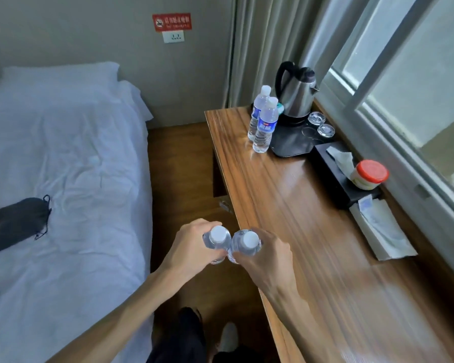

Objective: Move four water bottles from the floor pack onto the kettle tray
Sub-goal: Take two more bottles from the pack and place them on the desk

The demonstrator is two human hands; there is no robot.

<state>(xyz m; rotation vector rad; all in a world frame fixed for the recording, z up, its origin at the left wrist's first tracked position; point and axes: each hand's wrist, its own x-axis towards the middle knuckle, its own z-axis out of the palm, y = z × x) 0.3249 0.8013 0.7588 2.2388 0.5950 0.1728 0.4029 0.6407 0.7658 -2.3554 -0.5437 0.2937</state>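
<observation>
My left hand (pixel 188 247) grips a clear water bottle with a white cap (pixel 218 235), held upright over the gap between bed and desk. My right hand (pixel 269 254) grips a second capped bottle (pixel 248 242), touching the first at the desk's near edge. Two more water bottles with blue labels stand together at the far end of the desk: one in front (pixel 265 127), one behind (pixel 257 111). They stand at the left edge of the black kettle tray (pixel 290 145), which carries a steel kettle (pixel 296 93). The floor pack is hidden from view.
Two upturned glasses (pixel 321 125) sit on the tray's right side. A black tissue box (pixel 333 169), a red-lidded jar (pixel 368 175) and a paper packet (pixel 383 231) line the window side of the wooden desk (pixel 286 205). A white bed (pixel 63 153) lies left.
</observation>
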